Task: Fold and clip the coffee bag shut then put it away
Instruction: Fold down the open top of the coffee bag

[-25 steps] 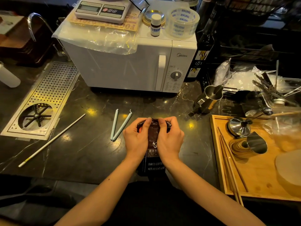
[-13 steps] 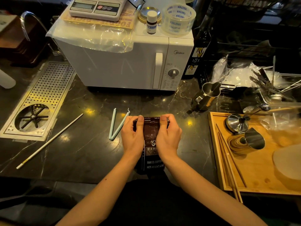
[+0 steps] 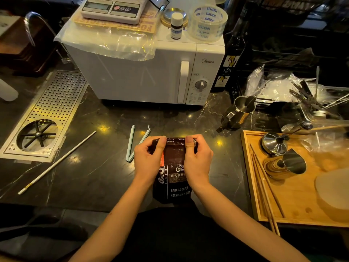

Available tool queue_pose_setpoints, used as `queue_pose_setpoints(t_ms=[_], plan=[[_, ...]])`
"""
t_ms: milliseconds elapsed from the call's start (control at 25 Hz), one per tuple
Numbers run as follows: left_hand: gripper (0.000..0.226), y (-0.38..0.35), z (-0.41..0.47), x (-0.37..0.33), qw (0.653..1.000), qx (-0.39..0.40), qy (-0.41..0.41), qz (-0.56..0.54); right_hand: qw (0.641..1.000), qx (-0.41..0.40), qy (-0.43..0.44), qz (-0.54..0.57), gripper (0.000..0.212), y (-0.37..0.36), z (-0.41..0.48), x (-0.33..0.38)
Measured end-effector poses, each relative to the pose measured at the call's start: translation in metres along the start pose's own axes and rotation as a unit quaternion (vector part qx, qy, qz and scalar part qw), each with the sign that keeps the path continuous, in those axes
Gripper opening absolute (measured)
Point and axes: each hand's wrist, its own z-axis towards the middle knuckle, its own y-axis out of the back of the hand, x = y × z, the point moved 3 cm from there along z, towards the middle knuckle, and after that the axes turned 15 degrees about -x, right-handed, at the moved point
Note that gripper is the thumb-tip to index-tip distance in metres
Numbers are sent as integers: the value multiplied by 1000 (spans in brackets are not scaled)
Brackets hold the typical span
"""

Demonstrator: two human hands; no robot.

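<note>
A dark coffee bag (image 3: pixel 174 178) with white print lies flat on the black marble counter, its top pointing away from me. My left hand (image 3: pixel 149 157) pinches the top left corner and my right hand (image 3: pixel 197 157) pinches the top right corner, thumbs pressed on the folded top edge. A pale blue bag clip (image 3: pixel 137 142), hinged and spread in a V, lies on the counter just left of my left hand, touching nothing I hold.
A white microwave (image 3: pixel 147 72) stands behind the bag. A perforated metal drain tray (image 3: pixel 51 112) sits at left, with a long white stick (image 3: pixel 56 163) beside it. A steel pitcher (image 3: pixel 239 112) and a wooden tray (image 3: pixel 294 201) with metal tools lie at right.
Both hands have stayed on the bag's top while pressing its fold flatter. The view has shifted slightly closer. The clip has not moved.
</note>
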Motion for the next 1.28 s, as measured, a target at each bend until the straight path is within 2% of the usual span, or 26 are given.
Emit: queue_pose_setpoints(t_ms=[200, 400, 640, 760, 960, 1120, 1280], plan=[[16, 9, 0, -24, 987, 84, -114, 69, 999, 46, 13, 14, 19, 12, -7, -1], [16, 10, -4, -29, 981, 97, -142, 86, 992, 97, 48, 63, 11, 22, -4, 4], [6, 10, -5, -36, 972, 109, -178, 105, 959, 200, 199, 29, 6, 29, 19, 21], [9, 11, -6, -39, 969, 113, -187, 113, 944, 228, 238, 14, 5, 26, 23, 26], [5, 10, -7, -43, 964, 118, -206, 120, 940, 182, 286, -23, 7, 25, 18, 22], [3, 10, -8, -44, 960, 118, -217, 131, 948, 149, 278, -35, 9, 20, 14, 21], [6, 17, -3, -44, 960, 115, -219, 133, 948, 155, 274, -42, 7, 22, 16, 24]])
